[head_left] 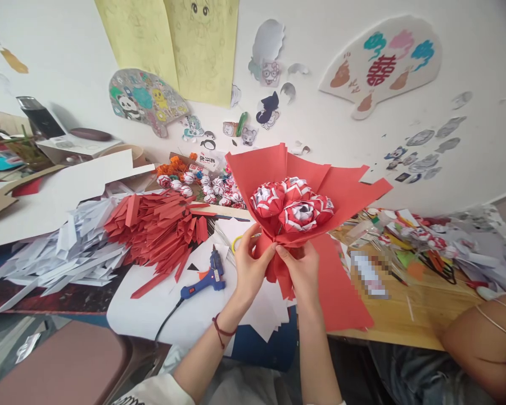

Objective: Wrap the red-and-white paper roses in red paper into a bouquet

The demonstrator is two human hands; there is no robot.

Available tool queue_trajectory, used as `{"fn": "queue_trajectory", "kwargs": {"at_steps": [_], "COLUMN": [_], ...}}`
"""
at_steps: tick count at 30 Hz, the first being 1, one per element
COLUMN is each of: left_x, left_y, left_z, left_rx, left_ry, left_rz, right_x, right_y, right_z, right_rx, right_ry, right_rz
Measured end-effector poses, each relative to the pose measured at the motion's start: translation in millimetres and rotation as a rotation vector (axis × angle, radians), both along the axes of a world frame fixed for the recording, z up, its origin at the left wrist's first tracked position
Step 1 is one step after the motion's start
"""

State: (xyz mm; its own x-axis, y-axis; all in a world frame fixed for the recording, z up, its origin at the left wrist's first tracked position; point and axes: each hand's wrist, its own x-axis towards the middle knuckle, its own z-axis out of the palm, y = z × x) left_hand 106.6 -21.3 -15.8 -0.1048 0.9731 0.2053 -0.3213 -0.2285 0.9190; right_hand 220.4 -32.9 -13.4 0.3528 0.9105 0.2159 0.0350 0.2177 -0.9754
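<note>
A bouquet of red and white paper flowers [301,215] stands upright inside a flared red paper wrapper [346,194]. My left hand [253,261] grips the wrapper's gathered neck from the left, thumb pressed on the front. From the right, my right hand [298,270] pinches the same neck, its thumb close to the other thumb. Below the hands the wrapper's red tail hangs down, and the flower stems are hidden inside. A flat red paper sheet [337,292] lies under and to the right of the bouquet.
A blue glue gun [208,277] with a cord lies on white paper, left of my hands. Further left are heaps of red paper strips [160,225] and white paper strips [76,247]. Small paper flowers [219,185] lie behind. Another person's arm [484,343] rests at the right.
</note>
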Motion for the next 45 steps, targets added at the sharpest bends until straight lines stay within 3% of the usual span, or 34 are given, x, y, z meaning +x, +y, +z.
{"fn": "queue_trajectory", "kwargs": {"at_steps": [6,9,18,27,31,37,45], "left_x": [0,0,-6,0,1,3,6], "left_y": [1,1,6,6,5,8,16], "left_z": [-0.4,-1.8,-5.4,-8.1,-6.3,-8.9,-31.8], "left_rx": [0.008,-0.013,-0.034,-0.047,-0.022,0.003,-0.133], "left_ry": [-0.069,-0.110,-0.218,-0.261,-0.223,-0.190,-0.304], "left_rz": [-0.021,-0.047,-0.234,-0.248,-0.223,-0.166,-0.233], "right_x": [-9,-14,-10,24,18,-8,-39], "right_y": [-3,-8,-31,-35,-29,-22,-26], "right_z": [4.8,8.3,31.7,33.7,28.4,18.9,14.0], "right_rx": [0.081,0.087,-0.021,-0.043,-0.088,-0.077,0.143], "right_ry": [-0.449,-0.572,-0.564,-0.383,-0.342,-0.356,-0.555], "right_rz": [-0.202,-0.193,0.186,0.484,0.347,-0.066,-0.414]}}
